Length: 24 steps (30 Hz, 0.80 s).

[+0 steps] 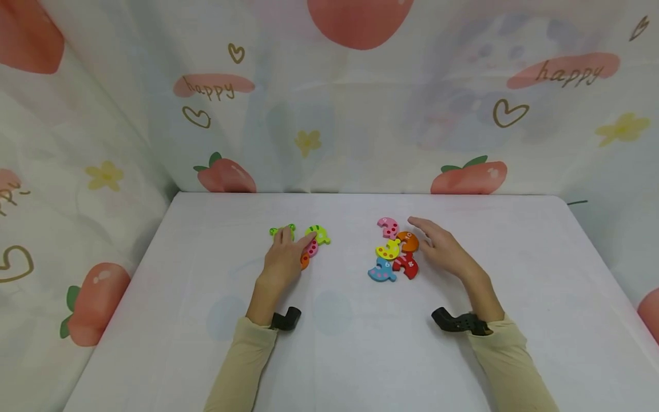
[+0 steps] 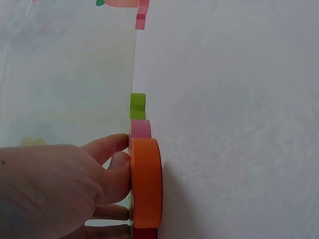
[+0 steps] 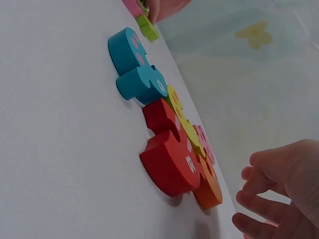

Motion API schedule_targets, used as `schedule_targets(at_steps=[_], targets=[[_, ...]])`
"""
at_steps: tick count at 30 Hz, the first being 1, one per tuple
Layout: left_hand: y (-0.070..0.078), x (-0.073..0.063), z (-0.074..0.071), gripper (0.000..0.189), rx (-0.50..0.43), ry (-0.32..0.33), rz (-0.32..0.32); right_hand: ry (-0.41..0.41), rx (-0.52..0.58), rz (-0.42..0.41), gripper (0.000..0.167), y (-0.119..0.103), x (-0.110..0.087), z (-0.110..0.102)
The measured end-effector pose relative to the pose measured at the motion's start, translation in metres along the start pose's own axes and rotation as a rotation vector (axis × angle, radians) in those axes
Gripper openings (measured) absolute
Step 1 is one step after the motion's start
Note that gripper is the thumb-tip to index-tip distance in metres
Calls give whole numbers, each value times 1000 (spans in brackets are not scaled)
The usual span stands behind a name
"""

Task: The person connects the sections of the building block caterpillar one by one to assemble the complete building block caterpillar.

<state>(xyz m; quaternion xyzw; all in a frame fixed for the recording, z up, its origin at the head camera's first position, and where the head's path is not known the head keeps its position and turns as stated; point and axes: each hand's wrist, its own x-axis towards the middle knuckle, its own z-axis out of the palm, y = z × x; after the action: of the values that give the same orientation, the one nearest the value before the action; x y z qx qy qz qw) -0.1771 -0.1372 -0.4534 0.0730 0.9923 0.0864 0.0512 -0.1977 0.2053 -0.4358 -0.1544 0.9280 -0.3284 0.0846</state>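
Note:
My left hand (image 1: 282,260) reaches over a small cluster of painted animal-shaped pieces, its fingers on or just above their tops. Around it show a striped green piece (image 1: 320,234), a pink dotted one (image 1: 312,248), an orange one (image 2: 146,184) and a red edge (image 2: 145,233); the rest is hidden beneath the hand. Beside a second cluster, my right hand (image 1: 445,246) hovers with loosely bent fingers, holding nothing. That group joins a pink piece (image 1: 387,225), an orange piece (image 1: 409,242), a yellow piece (image 1: 388,250), a red piece (image 1: 407,265) and a blue piece (image 1: 382,270), with numbers on them.
Both clusters lie on a white table (image 1: 340,355), a short gap between them. Behind and at the sides hangs a printed curtain (image 1: 350,126). Black wrist straps (image 1: 458,321) sit at the sleeve ends.

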Motion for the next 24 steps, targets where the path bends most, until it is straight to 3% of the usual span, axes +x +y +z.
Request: schedule_targets(at_steps=[11,19,24], targets=[[0,1,-2,62,4,-28,-16,-15,-25,-34,55,-12,8,12],[0,-1,0,64,0,-26,-28,-76,-122,-152,54,-22,-6,18],[1,-1,-1,65,-5,-22,-14,-91,-185,-159,57,-22,-19,17]])
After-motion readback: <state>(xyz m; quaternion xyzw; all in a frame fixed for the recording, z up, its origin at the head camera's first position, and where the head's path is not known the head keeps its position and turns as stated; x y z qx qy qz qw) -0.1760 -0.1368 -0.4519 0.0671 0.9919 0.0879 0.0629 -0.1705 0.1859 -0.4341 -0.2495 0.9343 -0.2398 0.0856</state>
